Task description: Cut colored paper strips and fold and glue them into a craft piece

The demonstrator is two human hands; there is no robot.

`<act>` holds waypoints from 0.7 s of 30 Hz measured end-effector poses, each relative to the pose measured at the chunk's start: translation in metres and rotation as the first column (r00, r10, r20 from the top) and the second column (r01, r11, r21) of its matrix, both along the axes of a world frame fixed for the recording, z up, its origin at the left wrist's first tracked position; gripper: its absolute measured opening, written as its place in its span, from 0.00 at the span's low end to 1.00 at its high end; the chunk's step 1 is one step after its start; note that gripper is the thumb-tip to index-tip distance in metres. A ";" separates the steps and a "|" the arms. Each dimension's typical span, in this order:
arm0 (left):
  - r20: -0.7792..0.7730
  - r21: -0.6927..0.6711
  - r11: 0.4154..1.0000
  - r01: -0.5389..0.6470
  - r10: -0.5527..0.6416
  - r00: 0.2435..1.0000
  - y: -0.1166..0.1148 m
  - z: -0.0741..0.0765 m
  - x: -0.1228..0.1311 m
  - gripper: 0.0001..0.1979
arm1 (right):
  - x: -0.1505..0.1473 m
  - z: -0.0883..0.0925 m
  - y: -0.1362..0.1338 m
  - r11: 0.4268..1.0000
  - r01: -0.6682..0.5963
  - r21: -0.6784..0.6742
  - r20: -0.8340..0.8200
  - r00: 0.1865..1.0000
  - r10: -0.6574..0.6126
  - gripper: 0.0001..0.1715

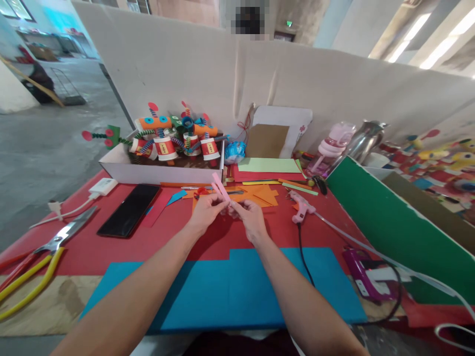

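Two pink paper strips (220, 187) stick up from between my fingertips, crossing or folded in a narrow V. My left hand (205, 213) pinches them from the left. From the other side, my right hand (249, 216) is closed on their lower end; exactly how its fingers grip is partly hidden. Beneath and behind the hands lie orange paper pieces (264, 196) and red-handled scissors (201, 192). To the right of my right hand a pink hot glue gun (301, 206) rests on the red tabletop (178, 242).
A white box (159, 174) of paper-cup figures stands at the back left. A phone (129, 210) and large shears (57, 240) lie left. Blue sheets (208, 291) cover the front edge. At right are a green-sided box (393, 222), purple power strip (365, 274) and cables.
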State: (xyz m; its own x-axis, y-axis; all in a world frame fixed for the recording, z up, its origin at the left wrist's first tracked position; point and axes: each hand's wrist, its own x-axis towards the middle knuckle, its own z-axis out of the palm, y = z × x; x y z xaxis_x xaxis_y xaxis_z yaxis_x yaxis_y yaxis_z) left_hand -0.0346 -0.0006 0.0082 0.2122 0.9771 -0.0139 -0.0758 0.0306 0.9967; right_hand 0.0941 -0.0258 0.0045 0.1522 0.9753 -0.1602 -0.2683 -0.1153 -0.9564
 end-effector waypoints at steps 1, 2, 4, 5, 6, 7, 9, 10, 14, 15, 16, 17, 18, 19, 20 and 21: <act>-0.024 0.009 1.000 0.004 -0.004 1.000 0.000 0.000 0.000 0.11 | 0.001 0.000 0.001 1.000 -0.003 -0.001 0.016 1.000 0.003 0.16; -0.040 0.016 1.000 0.007 -0.007 0.999 0.001 -0.001 0.000 0.11 | 0.002 0.000 0.001 1.000 -0.004 0.000 0.030 1.000 0.004 0.16; -0.048 0.024 1.000 0.013 -0.011 0.999 0.001 -0.001 0.000 0.11 | 0.003 -0.001 0.002 1.000 -0.007 0.004 0.047 0.999 0.007 0.15; -0.046 0.024 1.000 0.013 -0.012 0.999 0.001 -0.001 0.000 0.11 | 0.003 -0.001 0.002 1.000 -0.008 0.003 0.046 0.999 0.008 0.15; -0.041 0.023 1.000 0.014 -0.013 0.999 0.001 -0.001 0.000 0.11 | 0.002 -0.001 0.002 1.000 -0.005 -0.001 0.039 0.999 0.005 0.15; -0.033 0.022 1.000 0.018 -0.017 0.999 0.000 -0.001 0.000 0.11 | 0.002 -0.001 0.003 1.000 0.003 -0.008 0.027 1.000 -0.003 0.15; 0.004 0.014 0.999 0.038 -0.038 0.999 0.000 0.000 0.000 0.10 | 0.001 -0.001 0.003 1.000 0.025 -0.018 -0.008 1.000 -0.026 0.16; 0.032 0.006 0.998 0.054 -0.055 0.998 -0.001 0.000 0.000 0.11 | 0.000 -0.001 0.003 0.999 0.038 -0.017 -0.028 0.999 -0.039 0.16; 0.132 -0.035 0.995 0.092 -0.086 0.987 -0.002 0.000 0.002 0.13 | -0.002 0.000 0.003 0.995 0.098 -0.011 -0.126 0.987 -0.098 0.16; 0.132 -0.043 0.995 0.091 -0.084 0.988 -0.002 0.000 0.002 0.13 | -0.003 0.001 0.003 0.995 0.104 -0.014 -0.149 0.983 -0.105 0.16; 0.123 -0.047 0.995 0.086 -0.079 0.989 -0.002 0.000 0.003 0.14 | -0.003 0.002 0.003 0.995 0.101 -0.016 -0.168 0.980 -0.103 0.15; 0.110 -0.050 0.996 0.078 -0.072 0.991 -0.002 -0.001 0.003 0.14 | -0.004 0.003 0.003 0.996 0.091 -0.015 -0.182 0.979 -0.092 0.15; 0.104 -0.053 0.996 0.072 -0.066 0.992 -0.002 -0.001 0.003 0.14 | -0.004 0.004 0.002 0.996 0.087 -0.010 -0.197 0.977 -0.087 0.14; 0.098 -0.054 0.996 0.065 -0.059 0.993 -0.002 -0.001 0.003 0.14 | -0.005 0.006 0.002 0.997 0.082 -0.001 -0.209 0.975 -0.080 0.14; 0.093 -0.054 0.997 0.057 -0.052 0.994 -0.001 -0.001 0.003 0.15 | -0.005 0.007 0.002 0.997 0.076 0.011 -0.219 0.973 -0.072 0.13; 0.088 -0.054 0.997 0.048 -0.043 0.995 -0.001 0.000 0.003 0.15 | -0.006 0.009 0.001 0.997 0.070 0.026 -0.227 0.972 -0.062 0.13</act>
